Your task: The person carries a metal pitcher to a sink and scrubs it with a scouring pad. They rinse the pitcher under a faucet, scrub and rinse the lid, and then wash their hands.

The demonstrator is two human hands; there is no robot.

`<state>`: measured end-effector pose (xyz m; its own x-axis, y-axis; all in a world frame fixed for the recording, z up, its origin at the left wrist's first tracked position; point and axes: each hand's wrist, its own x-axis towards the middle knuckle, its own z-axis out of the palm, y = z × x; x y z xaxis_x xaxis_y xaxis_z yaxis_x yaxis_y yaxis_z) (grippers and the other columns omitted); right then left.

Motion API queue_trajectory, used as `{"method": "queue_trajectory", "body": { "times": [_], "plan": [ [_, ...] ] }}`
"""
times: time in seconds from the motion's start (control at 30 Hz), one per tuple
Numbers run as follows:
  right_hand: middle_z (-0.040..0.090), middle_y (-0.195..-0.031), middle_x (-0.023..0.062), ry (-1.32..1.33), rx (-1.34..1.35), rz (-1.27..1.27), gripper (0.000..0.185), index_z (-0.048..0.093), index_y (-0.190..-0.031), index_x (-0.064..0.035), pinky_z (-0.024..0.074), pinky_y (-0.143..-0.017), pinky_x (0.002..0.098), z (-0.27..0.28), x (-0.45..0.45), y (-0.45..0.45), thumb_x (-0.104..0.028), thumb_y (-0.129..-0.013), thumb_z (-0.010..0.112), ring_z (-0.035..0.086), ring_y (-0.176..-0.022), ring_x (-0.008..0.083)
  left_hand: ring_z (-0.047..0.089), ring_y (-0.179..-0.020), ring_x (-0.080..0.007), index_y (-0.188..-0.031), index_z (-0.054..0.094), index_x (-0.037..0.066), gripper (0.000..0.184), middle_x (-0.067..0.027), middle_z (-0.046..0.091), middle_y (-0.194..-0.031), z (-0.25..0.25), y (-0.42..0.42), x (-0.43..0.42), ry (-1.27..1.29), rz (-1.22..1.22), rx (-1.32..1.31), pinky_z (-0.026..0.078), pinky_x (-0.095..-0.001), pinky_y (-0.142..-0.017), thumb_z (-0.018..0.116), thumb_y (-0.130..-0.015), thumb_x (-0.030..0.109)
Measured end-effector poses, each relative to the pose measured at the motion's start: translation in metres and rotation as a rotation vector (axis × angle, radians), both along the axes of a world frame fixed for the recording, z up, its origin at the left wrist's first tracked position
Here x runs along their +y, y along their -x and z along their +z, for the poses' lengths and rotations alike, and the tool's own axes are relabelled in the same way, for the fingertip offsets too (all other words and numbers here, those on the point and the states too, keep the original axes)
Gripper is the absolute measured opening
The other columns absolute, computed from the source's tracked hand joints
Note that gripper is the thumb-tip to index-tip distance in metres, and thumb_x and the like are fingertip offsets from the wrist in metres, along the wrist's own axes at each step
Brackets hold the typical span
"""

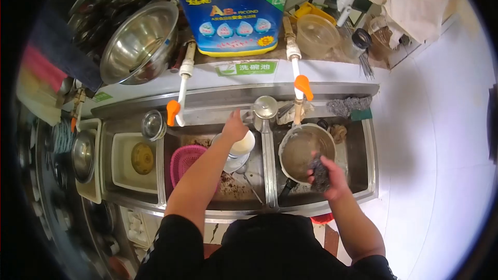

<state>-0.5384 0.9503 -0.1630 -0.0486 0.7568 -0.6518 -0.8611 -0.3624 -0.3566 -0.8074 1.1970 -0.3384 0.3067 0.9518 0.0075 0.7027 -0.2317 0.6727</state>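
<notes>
My left hand (235, 127) is over the middle basin, with at least one finger stretched out toward the back rim; some fingers are hidden. Just below it are a white bowl (243, 144) and a white plate (236, 162); whether the hand touches the bowl is unclear. A metal cup (265, 107) stands on the divider to its right. In my right hand (336, 179) is a dark steel wool scrubber (319, 174), closed between the fingers. This hand is above the right edge of a round pot (306, 148) holding murky water in the right basin.
A pink basket (187, 163) and a spoon (251, 184) lie in the dirty middle basin. Taps with orange handles (303, 87) hang over the sink. Behind stand a large detergent jug (233, 15) and a steel bowl (140, 44). Another scrubber (348, 106) rests at the back right.
</notes>
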Motion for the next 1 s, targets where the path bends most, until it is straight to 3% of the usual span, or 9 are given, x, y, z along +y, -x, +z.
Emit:
{"method": "queue_trajectory", "body": {
  "times": [0.17, 0.33, 0.4, 0.53, 0.57, 0.77, 0.87, 0.93, 1.0],
  "plan": [
    [0.062, -0.107, 0.0157, 0.176, 0.042, 0.025, 0.035, 0.055, -0.128, -0.0087, 0.0599, -0.065, 0.0449, -0.041, -0.017, 0.011, -0.023, -0.096, 0.059, 0.068, -0.090, 0.0351, 0.056, -0.120, -0.0368, -0.119, 0.067, 0.000, 0.048, -0.0212, 0.066, -0.121, 0.035, -0.016, 0.003, 0.145, -0.173, 0.264, 0.045, -0.0383, -0.104, 0.072, -0.076, 0.021],
    [0.062, -0.110, 0.0139, 0.177, -0.053, 0.166, 0.033, 0.056, -0.128, -0.0094, 0.0595, -0.069, 0.0421, -0.072, 0.005, 0.040, -0.017, -0.096, 0.058, 0.068, -0.089, 0.0313, 0.067, -0.086, -0.0180, -0.114, 0.068, -0.001, 0.036, -0.0107, 0.071, -0.109, 0.069, 0.001, -0.058, 0.589, 0.082, -0.334, 0.052, -0.0294, -0.083, 0.067, -0.081, 0.012],
    [0.062, -0.111, 0.0130, 0.135, -0.084, 0.228, 0.034, 0.056, -0.129, -0.0087, 0.0591, -0.071, 0.0408, -0.071, 0.019, 0.064, -0.014, -0.096, 0.059, 0.068, -0.089, 0.0297, 0.067, -0.091, -0.0198, -0.117, 0.065, 0.000, 0.035, -0.0108, 0.069, -0.109, 0.059, 0.026, -0.091, 0.708, 0.128, -0.634, 0.054, -0.0328, -0.081, 0.066, -0.084, 0.011],
    [0.061, -0.119, 0.0144, -0.398, -1.073, 0.202, 0.036, 0.062, -0.126, -0.0062, 0.0552, -0.084, 0.0349, -0.027, 0.061, 0.111, -0.008, -0.090, 0.066, 0.066, -0.100, 0.0263, 0.066, -0.091, -0.0174, -0.120, 0.062, -0.001, 0.029, -0.0061, 0.069, -0.106, 0.109, 0.055, -0.134, 0.911, 0.309, -1.145, 0.054, -0.0341, -0.082, 0.064, -0.094, 0.010],
    [0.060, -0.123, 0.0165, -0.700, -1.419, 0.035, 0.037, 0.064, -0.124, -0.0050, 0.0535, -0.087, 0.0332, -0.017, 0.069, 0.122, -0.005, -0.088, 0.068, 0.064, -0.105, 0.0264, 0.066, -0.091, -0.0163, -0.114, 0.065, 0.001, 0.026, -0.0052, 0.069, -0.106, 0.124, 0.055, -0.143, 0.860, 0.335, -1.187, 0.054, -0.0337, -0.081, 0.067, -0.095, 0.019],
    [0.051, -0.141, 0.0223, -1.280, -1.940, 0.239, 0.045, 0.058, -0.131, -0.0018, 0.0475, -0.099, 0.0422, 0.020, 0.071, 0.154, -0.010, -0.088, 0.068, 0.056, -0.123, 0.0391, 0.063, -0.084, -0.0119, -0.109, 0.066, 0.004, 0.025, -0.0020, 0.068, -0.101, 0.147, 0.072, -0.162, 0.709, 0.421, -1.307, 0.055, -0.0322, -0.077, 0.068, -0.095, 0.024],
    [0.055, -0.136, 0.0222, -0.861, -1.583, 0.256, 0.042, 0.056, -0.132, -0.0004, 0.0461, -0.102, 0.0427, 0.021, 0.093, 0.146, -0.010, -0.091, 0.063, 0.056, -0.122, 0.0389, 0.050, -0.063, -0.0054, -0.108, 0.067, 0.006, 0.023, 0.0035, 0.063, -0.085, 0.180, 0.061, -0.173, 0.625, 0.487, -1.313, 0.054, -0.0284, -0.072, 0.068, -0.095, 0.025],
    [0.057, -0.133, 0.0213, -0.872, -1.678, 0.124, 0.040, 0.057, -0.130, -0.0013, 0.0472, -0.101, 0.0434, 0.030, 0.107, 0.155, -0.009, -0.090, 0.063, 0.057, -0.121, 0.0389, 0.067, -0.097, -0.0199, -0.109, 0.067, 0.001, 0.023, -0.0094, 0.070, -0.108, 0.174, 0.066, -0.178, 0.557, 0.390, -1.151, 0.053, -0.0353, -0.086, 0.059, -0.100, 0.020],
    [0.060, -0.128, 0.0207, -0.938, -1.760, -0.090, 0.035, 0.061, -0.124, -0.0001, 0.0491, -0.099, 0.0435, 0.052, 0.100, 0.171, -0.008, -0.090, 0.061, 0.058, -0.118, 0.0387, 0.066, -0.092, -0.0176, -0.107, 0.066, 0.001, 0.024, -0.0077, 0.070, -0.102, 0.181, 0.055, -0.180, 0.505, 0.392, -1.106, 0.052, -0.0342, -0.082, 0.058, -0.101, 0.022]
  ]
}}
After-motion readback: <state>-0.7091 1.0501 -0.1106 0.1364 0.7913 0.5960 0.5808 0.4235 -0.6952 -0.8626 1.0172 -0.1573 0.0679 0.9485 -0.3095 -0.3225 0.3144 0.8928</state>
